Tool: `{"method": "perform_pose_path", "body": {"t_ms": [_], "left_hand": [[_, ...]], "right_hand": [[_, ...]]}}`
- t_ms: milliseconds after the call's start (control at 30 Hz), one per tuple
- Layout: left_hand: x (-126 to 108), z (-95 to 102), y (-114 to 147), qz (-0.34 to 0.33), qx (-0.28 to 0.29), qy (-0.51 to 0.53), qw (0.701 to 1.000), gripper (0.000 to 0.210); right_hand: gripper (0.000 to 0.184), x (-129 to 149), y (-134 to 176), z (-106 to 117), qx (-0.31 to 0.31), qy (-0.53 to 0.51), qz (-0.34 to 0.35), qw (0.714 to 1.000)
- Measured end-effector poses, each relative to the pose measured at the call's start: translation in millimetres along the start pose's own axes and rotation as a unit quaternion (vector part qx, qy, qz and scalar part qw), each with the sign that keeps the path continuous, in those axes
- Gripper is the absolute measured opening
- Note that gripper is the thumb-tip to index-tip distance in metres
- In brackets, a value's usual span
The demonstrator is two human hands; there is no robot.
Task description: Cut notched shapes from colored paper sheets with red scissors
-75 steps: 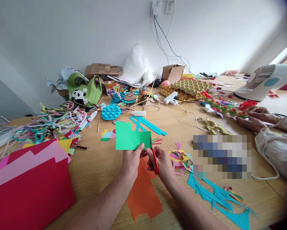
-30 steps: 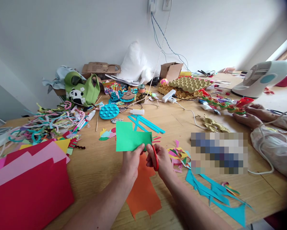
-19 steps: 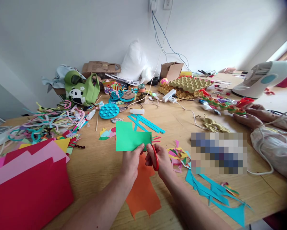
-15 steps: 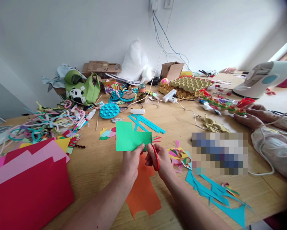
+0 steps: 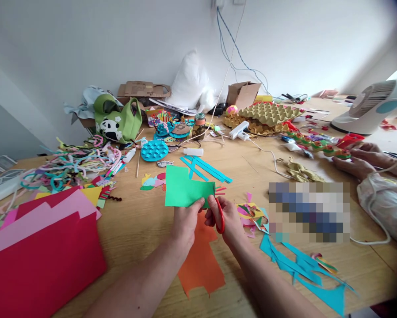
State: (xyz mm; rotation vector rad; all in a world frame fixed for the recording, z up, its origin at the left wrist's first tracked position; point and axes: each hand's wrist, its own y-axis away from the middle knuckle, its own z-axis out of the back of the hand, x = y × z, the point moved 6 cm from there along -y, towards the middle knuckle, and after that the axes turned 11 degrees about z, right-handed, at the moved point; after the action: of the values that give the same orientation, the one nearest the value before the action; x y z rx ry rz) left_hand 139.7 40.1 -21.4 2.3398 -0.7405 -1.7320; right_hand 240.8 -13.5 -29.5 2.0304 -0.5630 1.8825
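Note:
My left hand (image 5: 187, 221) pinches the lower edge of a green sheet of paper (image 5: 187, 190), which has a step cut out of its upper right. Red-handled scissors (image 5: 221, 216) are in my right hand (image 5: 230, 219), their blades at the sheet's right edge. How far the blades are apart I cannot make out. Below my hands lies an orange piece of paper (image 5: 201, 260) with cut edges. Thin red strips (image 5: 220, 190) and blue paper strips (image 5: 208, 169) lie just beyond the green sheet.
Red and pink sheets (image 5: 52, 260) cover the near left, with pipe cleaners (image 5: 75, 163) behind. Blue offcuts (image 5: 304, 269) lie at the near right. Another person's hands (image 5: 360, 161) work at the far right, near a white fan (image 5: 371, 108). Egg trays (image 5: 271, 113) stand at the back.
The whole view has shifted slightly, so things sit a little farther right. My hands keep nearly the same hold on the green paper and scissors.

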Motion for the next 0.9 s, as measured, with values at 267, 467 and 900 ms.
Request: {"method": "perform_pose_path", "body": {"t_ms": [267,467,900], "left_hand": [[2.3,1.8,-2.1,0.001,-0.008,-0.009,1.0,0.024],[1.4,-0.1,-0.1,0.004,-0.009,-0.005,1.0,0.025],[0.2,-1.7,3.4,0.003,-0.008,0.008,1.0,0.023]], "right_hand": [[0.045,2.1,-0.6,-1.2,-0.022,0.012,-0.01,1.0],[0.046,-0.2,-0.5,-0.8,-0.016,-0.012,-0.018,1.0],[0.043,1.7,-0.3,0.1,-0.009,0.013,-0.004,1.0]]}}
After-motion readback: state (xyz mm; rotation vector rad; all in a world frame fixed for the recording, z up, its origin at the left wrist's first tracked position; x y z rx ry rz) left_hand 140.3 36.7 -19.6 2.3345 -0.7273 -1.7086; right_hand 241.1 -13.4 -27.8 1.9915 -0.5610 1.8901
